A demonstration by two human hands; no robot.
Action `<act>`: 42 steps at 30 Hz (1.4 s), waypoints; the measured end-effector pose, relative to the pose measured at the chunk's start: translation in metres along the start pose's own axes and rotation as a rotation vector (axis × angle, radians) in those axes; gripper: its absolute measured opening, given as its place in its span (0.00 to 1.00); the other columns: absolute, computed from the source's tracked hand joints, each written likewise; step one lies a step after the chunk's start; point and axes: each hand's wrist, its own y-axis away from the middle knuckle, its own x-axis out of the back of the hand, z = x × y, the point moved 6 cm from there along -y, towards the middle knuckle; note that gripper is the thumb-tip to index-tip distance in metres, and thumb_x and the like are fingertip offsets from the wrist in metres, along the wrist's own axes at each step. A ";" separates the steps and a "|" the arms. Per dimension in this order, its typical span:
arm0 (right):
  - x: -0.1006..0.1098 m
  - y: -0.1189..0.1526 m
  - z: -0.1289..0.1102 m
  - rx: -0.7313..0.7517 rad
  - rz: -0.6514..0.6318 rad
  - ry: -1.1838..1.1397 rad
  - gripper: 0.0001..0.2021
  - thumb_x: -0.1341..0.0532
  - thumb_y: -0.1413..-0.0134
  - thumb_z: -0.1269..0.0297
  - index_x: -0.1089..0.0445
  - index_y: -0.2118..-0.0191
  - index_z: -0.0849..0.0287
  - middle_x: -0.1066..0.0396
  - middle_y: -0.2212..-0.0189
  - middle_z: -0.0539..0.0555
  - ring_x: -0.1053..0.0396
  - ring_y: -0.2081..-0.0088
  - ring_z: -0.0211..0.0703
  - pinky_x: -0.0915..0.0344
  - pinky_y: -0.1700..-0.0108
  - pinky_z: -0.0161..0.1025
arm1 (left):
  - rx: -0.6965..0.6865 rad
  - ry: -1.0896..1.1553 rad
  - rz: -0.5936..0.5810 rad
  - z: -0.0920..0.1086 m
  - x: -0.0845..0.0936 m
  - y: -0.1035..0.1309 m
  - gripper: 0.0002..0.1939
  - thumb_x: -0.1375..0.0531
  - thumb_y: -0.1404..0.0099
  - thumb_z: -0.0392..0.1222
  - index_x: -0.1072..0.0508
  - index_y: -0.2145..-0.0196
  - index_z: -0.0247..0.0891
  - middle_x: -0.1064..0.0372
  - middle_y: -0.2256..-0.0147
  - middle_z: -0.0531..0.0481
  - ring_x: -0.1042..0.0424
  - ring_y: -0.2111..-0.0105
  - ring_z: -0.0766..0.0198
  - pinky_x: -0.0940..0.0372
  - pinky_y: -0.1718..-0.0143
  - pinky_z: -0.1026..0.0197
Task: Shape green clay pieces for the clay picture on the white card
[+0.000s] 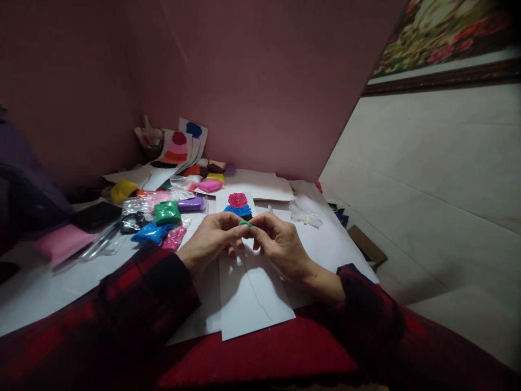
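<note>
A small piece of green clay (245,223) is pinched between both hands above a white paper strip (254,304). My left hand (214,236) grips its left side with thumb and forefinger, and my right hand (279,241) grips its right side the same way. Beyond the hands, the strip carries a textured pink-red round patch (237,200) over a blue band (238,210), with a black part partly hidden by my fingers. A thin dark line runs down the lower part of the strip.
Left of the hands lie a green packet (167,212), a blue packet (150,233), a purple packet (192,204) and several others. Decorated papers (177,146) lean at the back left. Clear crumpled plastic (305,214) lies to the right.
</note>
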 end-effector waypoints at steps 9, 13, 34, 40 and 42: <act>0.000 0.000 -0.002 0.049 -0.020 0.068 0.03 0.41 0.39 0.68 0.31 0.64 0.61 0.30 0.73 0.49 0.34 0.77 0.33 0.36 0.73 0.34 | -0.047 0.000 0.013 0.006 -0.001 0.000 0.07 0.35 0.46 0.37 0.29 0.74 0.32 0.33 0.81 0.56 0.36 0.83 0.71 0.38 0.81 0.66; 0.000 -0.001 -0.003 0.056 -0.026 0.092 0.03 0.41 0.39 0.69 0.30 0.63 0.61 0.30 0.73 0.49 0.34 0.76 0.33 0.36 0.72 0.34 | -0.046 -0.010 0.019 0.005 -0.001 0.000 0.06 0.35 0.46 0.36 0.29 0.75 0.32 0.33 0.81 0.56 0.36 0.83 0.72 0.38 0.81 0.67; -0.001 0.000 -0.002 0.046 -0.037 0.132 0.06 0.42 0.37 0.64 0.32 0.65 0.60 0.31 0.76 0.49 0.34 0.76 0.35 0.37 0.72 0.35 | -0.049 -0.146 0.032 0.009 -0.001 0.001 0.08 0.34 0.46 0.39 0.29 0.75 0.32 0.35 0.85 0.57 0.38 0.86 0.72 0.47 0.82 0.68; -0.001 0.000 -0.001 0.065 -0.020 0.132 0.08 0.38 0.41 0.60 0.33 0.61 0.60 0.29 0.73 0.50 0.33 0.75 0.36 0.36 0.71 0.36 | -0.089 -0.190 0.048 0.012 -0.003 0.002 0.09 0.34 0.49 0.40 0.29 0.76 0.33 0.35 0.83 0.57 0.39 0.86 0.72 0.45 0.83 0.67; -0.001 0.000 -0.001 0.073 -0.020 0.144 0.09 0.38 0.41 0.59 0.32 0.62 0.60 0.29 0.74 0.50 0.33 0.75 0.36 0.36 0.71 0.35 | -0.094 -0.208 0.058 0.011 -0.003 0.001 0.08 0.34 0.48 0.39 0.29 0.75 0.34 0.36 0.83 0.57 0.39 0.85 0.72 0.44 0.84 0.67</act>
